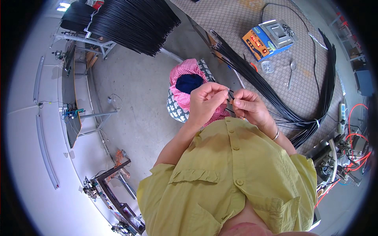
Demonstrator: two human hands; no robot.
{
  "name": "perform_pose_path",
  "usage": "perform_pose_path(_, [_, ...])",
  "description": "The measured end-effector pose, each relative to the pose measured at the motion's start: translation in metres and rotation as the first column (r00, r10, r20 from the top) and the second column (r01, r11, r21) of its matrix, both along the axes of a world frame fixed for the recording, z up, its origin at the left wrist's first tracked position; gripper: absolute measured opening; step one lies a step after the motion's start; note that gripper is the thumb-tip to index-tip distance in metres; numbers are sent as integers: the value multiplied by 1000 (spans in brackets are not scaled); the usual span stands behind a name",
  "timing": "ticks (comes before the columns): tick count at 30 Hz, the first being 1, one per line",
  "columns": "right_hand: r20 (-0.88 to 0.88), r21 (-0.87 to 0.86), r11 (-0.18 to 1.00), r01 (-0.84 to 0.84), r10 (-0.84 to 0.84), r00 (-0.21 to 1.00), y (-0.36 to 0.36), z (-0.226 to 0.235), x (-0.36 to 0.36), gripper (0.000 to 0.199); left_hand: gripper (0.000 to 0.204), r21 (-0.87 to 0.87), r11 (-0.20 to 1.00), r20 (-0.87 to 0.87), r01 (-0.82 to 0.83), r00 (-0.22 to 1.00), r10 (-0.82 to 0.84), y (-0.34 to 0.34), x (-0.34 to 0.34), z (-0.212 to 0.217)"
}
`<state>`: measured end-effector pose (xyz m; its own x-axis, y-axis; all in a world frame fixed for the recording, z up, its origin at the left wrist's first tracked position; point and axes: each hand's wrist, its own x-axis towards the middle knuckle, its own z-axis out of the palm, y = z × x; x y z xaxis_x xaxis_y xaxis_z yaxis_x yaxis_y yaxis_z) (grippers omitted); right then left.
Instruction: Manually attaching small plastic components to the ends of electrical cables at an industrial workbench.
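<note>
The left hand point(209, 101) and right hand point(252, 107) pinch thin black cables point(231, 95) between fingertips, near a long, curved bundle of black strands point(271, 94) on the beige-patterned worktop point(232, 19).

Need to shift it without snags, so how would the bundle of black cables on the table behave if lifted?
The bundle of black cables probably bends springily, given its smooth, wide curve. It's likely fairly heavy, being so thickly packed. Some cables may trail, since a few stray near the white tie.
</note>
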<state>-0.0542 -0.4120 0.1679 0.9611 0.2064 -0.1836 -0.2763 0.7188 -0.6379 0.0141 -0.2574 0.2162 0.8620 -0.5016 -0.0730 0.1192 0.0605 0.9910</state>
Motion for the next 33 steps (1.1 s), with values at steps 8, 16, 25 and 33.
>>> perform_pose_path(8, [13, 15, 988, 153, -153, 988, 15, -5, 0, 5, 8, -217, 963, -67, -162, 986, 150, -12, -11, -12])
perform_pose_path(16, [103, -112, 953, 282, -271, 957, 21, -6, 2, 2, 5, -319, 911, -435, -260, 895, 103, -16, -11, -9])
perform_pose_path(25, [-117, 73, 988, 136, -127, 985, 16, -15, 4, 4, 7, -316, 920, -594, -231, 804, -2, -18, 0, -27])
perform_pose_path(33, [-111, -282, 938, 201, -239, 965, 11, -66, 46, 10, 7, -212, 932, -673, -294, 735, 79, -10, 3, -66])
